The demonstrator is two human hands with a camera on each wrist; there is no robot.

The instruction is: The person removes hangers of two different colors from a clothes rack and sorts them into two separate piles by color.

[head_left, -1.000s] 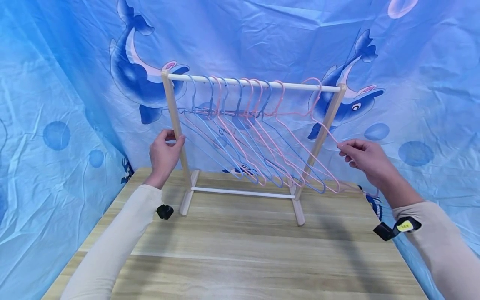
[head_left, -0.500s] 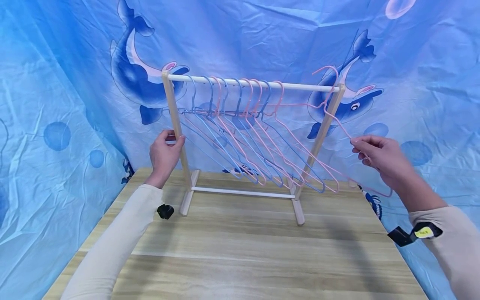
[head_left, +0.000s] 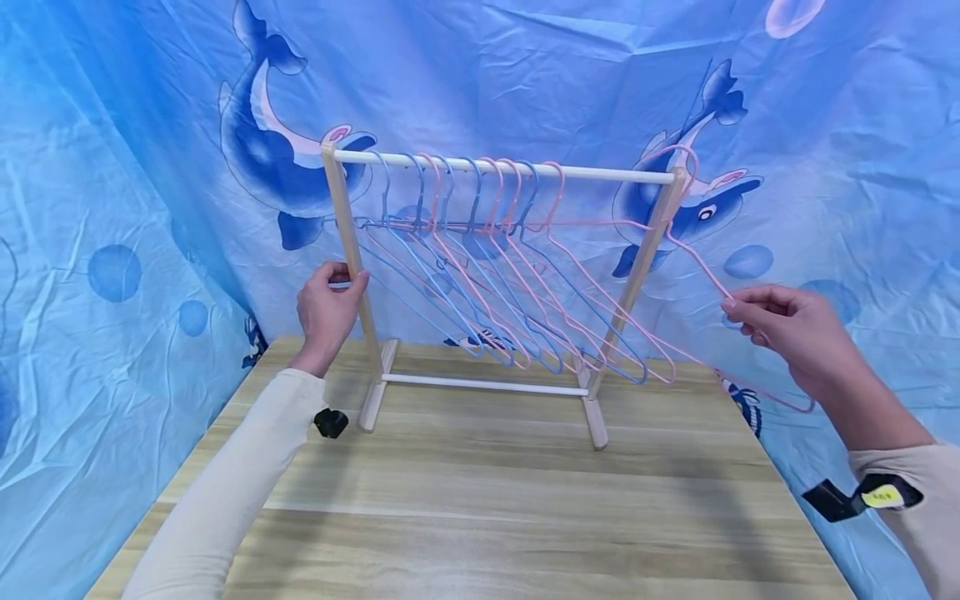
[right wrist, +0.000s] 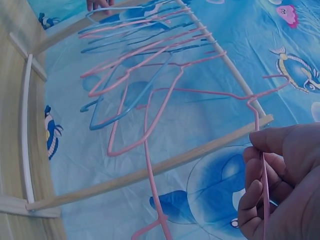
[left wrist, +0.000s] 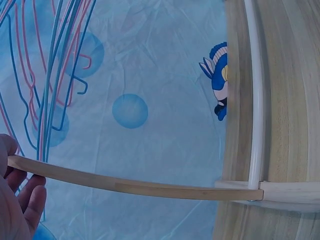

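Observation:
My left hand [head_left: 330,308] grips the left post [head_left: 347,221] of a small wooden clothes rack, thumb in front and fingers behind. The same post runs across the left wrist view from the fingers [left wrist: 31,197]. Beyond the rack's right post [head_left: 643,271], my right hand [head_left: 795,337] pinches one shoulder of a pink hanger [right wrist: 201,91]. The hanger's hook is off the rail, overlapping the right post's top in the head view. Several blue and pink hangers [head_left: 566,250] hang from the white top rail [head_left: 615,174], their lower ends angled right and toward me.
The rack stands on a wood-grain table [head_left: 450,500], with a white lower bar [head_left: 487,385] between its feet. Close behind hangs a blue curtain [head_left: 465,67] printed with dolphins. It also encloses the left and right sides. A black strapped camera [head_left: 862,497] sits on each wrist.
My right hand has drawn the pink hanger rightward. Its hook rose off the rail, then came down slightly past the right post. The left hand stays on its post.

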